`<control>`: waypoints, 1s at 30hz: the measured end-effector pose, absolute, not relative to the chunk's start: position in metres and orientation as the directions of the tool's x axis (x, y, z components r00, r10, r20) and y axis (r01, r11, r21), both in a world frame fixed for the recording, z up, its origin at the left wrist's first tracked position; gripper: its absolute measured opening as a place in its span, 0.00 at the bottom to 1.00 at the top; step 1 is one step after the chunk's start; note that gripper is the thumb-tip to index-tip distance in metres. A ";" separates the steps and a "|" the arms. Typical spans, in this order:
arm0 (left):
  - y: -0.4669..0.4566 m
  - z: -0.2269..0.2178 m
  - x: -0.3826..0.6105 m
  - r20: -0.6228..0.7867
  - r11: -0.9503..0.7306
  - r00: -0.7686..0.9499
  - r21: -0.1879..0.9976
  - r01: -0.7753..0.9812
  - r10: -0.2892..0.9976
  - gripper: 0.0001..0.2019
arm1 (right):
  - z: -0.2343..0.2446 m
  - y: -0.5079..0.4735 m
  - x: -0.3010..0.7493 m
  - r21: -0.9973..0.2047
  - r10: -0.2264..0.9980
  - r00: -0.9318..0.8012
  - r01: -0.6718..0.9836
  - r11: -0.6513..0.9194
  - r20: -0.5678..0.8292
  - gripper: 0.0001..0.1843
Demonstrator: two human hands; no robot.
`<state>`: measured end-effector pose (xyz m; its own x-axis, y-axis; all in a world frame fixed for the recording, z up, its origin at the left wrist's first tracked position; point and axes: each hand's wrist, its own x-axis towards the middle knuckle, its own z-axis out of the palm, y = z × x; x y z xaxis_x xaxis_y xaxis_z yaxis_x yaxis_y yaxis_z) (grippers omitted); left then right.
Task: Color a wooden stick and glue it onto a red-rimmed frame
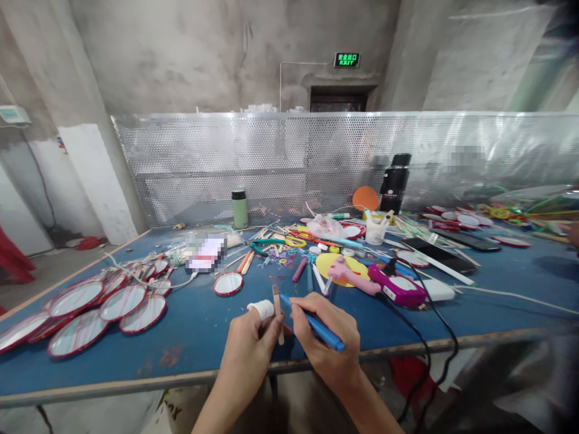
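Note:
My left hand (253,343) pinches a wooden craft stick (278,308) upright over the table's front part. The stick's top end is coloured dark brown. A white wrap (262,309) covers one finger of that hand. In my right hand (330,331) is a blue marker pen (323,330), gripped like a pen, its tip pointing at the stick's upper part. Whether the tip touches the stick, I cannot tell. Just beyond the hands lie a small round mirror-like disc (228,284) with a red rim and several loose markers (299,269).
Several red-rimmed discs (124,302) pile up at left beside a phone (207,253) on a cable. To the right are a pink glue gun (350,276), a purple device (397,286) and black cords (434,313). A green bottle (239,209) and black flask (395,184) stand behind.

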<state>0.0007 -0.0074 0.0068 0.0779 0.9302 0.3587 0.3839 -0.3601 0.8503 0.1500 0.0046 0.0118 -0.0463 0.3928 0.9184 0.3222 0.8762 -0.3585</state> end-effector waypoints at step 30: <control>-0.008 0.010 0.002 0.371 -0.371 0.078 0.841 0.395 0.925 0.15 | 0.014 0.004 0.149 -0.326 0.374 -0.075 0.351 0.878 0.925 0.07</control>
